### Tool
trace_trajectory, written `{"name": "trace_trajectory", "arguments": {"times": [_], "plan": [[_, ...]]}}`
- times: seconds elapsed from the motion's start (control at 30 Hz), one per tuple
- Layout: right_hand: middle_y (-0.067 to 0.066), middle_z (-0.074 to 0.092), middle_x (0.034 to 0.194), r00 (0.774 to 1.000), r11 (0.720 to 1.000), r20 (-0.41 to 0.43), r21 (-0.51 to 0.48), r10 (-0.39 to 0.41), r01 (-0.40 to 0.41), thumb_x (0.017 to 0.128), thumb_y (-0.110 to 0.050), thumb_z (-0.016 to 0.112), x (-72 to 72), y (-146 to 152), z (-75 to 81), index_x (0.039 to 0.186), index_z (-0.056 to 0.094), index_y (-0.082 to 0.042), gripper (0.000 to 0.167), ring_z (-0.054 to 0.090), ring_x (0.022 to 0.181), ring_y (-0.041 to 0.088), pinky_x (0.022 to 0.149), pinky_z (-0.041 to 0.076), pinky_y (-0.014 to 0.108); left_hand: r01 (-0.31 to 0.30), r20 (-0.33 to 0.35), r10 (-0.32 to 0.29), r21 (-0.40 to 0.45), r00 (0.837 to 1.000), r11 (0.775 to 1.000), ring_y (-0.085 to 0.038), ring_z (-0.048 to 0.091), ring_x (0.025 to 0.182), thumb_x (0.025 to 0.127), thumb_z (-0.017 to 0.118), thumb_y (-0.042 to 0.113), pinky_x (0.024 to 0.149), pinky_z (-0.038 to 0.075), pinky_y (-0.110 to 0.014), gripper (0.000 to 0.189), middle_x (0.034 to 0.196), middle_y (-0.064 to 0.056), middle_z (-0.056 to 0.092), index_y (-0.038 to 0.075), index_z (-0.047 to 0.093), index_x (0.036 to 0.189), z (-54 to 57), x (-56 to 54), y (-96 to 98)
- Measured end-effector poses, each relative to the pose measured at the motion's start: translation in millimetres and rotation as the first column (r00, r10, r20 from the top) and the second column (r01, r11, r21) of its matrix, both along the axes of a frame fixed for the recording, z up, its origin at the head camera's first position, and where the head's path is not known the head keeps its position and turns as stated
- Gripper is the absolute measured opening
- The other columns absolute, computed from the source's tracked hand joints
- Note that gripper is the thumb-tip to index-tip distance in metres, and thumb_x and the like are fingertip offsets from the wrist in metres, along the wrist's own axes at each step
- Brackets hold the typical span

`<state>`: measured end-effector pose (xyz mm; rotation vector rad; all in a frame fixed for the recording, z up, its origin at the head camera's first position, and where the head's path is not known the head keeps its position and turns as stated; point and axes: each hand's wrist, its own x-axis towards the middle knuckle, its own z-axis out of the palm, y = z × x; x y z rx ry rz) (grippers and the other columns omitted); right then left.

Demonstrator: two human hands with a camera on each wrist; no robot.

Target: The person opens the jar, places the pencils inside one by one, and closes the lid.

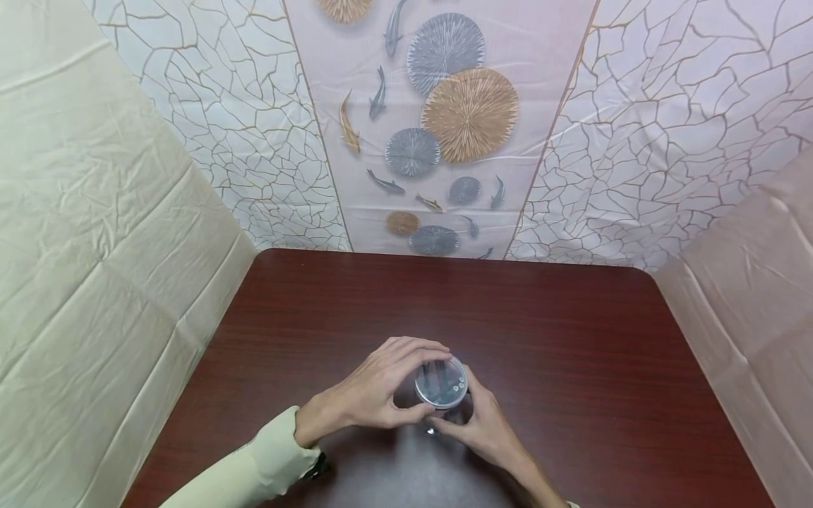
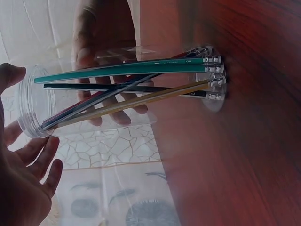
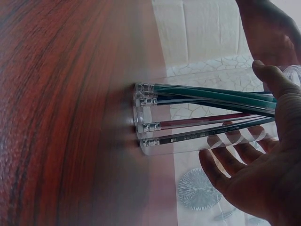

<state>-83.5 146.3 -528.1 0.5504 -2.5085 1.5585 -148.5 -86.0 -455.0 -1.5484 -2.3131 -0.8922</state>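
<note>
A clear cylindrical jar (image 2: 33,103) stands upright on the table with several pencils (image 2: 127,70) inside, in green, black, red and yellow. Their metal-banded ends (image 3: 151,127) point down at the jar's bottom. My left hand (image 1: 375,384) grips the round clear lid (image 1: 441,386) at the top, thumb on the near side and fingers over the far side. Lower down, my right hand (image 1: 485,427) holds the jar's body from the right, its thumb in front and its fingers behind the clear wall.
The dark reddish wooden table (image 1: 540,324) has rounded far corners. A patterned cloth (image 1: 254,127) hangs behind it. Plain pale cloths stand along the left (image 1: 95,282) and right (image 1: 749,310) sides.
</note>
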Motion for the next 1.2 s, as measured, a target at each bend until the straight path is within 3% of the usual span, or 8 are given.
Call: {"name": "trace_trajectory", "arguments": {"times": [0.37,0.8,1.03,1.2], "plan": [[-0.002,0.067,0.138,1.0,1.0,-0.012,0.001,-0.013,0.013,0.071,-0.013,0.1,0.3,-2.3,1.3,0.156,0.046,-0.019,0.101,0.063,0.125,0.017,0.11,0.049,0.035,-0.073,0.01,0.073,0.038,0.997,0.997,-0.012,0.054,0.134,0.086,0.087,0.047,0.103,0.049,-0.037,0.075,0.147,0.003,0.056,0.02,0.056,0.149,-3.4,4.0,0.2],[-0.001,0.067,0.137,1.0,1.0,-0.012,0.002,-0.011,0.011,0.074,-0.021,0.1,-0.4,-1.2,0.2,0.155,0.048,-0.016,0.096,0.063,0.126,0.019,0.111,0.048,0.035,-0.1,0.015,0.099,0.087,0.995,0.991,-0.013,0.057,0.134,0.085,0.09,0.046,0.106,0.05,-0.035,0.078,0.149,0.001,0.057,0.015,0.058,0.149,-9.2,8.8,-0.6],[-0.003,0.067,0.138,1.0,1.0,0.007,-0.004,-0.007,0.007,0.073,-0.021,0.1,0.1,-0.3,-0.2,0.155,0.047,-0.017,0.098,0.063,0.126,0.018,0.112,0.047,0.034,-0.057,0.016,0.056,0.071,0.998,0.996,-0.013,0.055,0.135,0.088,0.086,0.043,0.108,0.049,-0.036,0.075,0.15,0.0,0.057,0.015,0.056,0.151,-7.8,6.2,-0.6],[-0.002,0.067,0.136,1.0,1.0,-0.007,-0.002,-0.005,0.005,0.074,-0.021,0.1,0.1,-0.6,-0.5,0.155,0.047,-0.017,0.096,0.064,0.124,0.018,0.11,0.049,0.034,-0.002,0.07,-0.004,0.076,0.998,0.997,-0.015,0.054,0.138,0.09,0.083,0.037,0.112,0.047,-0.038,0.071,0.155,-0.001,0.055,0.016,0.054,0.151,-10.0,3.5,-1.9]]}}
